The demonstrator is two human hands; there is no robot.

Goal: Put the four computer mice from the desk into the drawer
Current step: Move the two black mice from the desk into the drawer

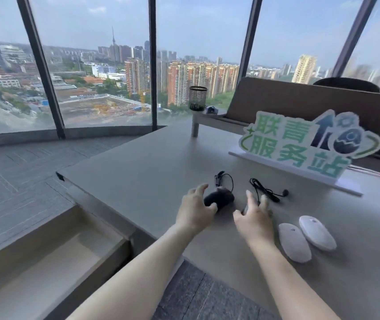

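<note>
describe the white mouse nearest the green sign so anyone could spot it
Start at the green and white sign standing on the desk. Nearer the person, two white mice lie side by side; it is the right-hand white mouse, closer to the sign than its twin.

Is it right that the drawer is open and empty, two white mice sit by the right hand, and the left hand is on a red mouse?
Not quite: the mouse under the left hand is black, not red, as the head view shows. The rest stands: the drawer is open and empty, and two white mice sit by the right hand.
</note>
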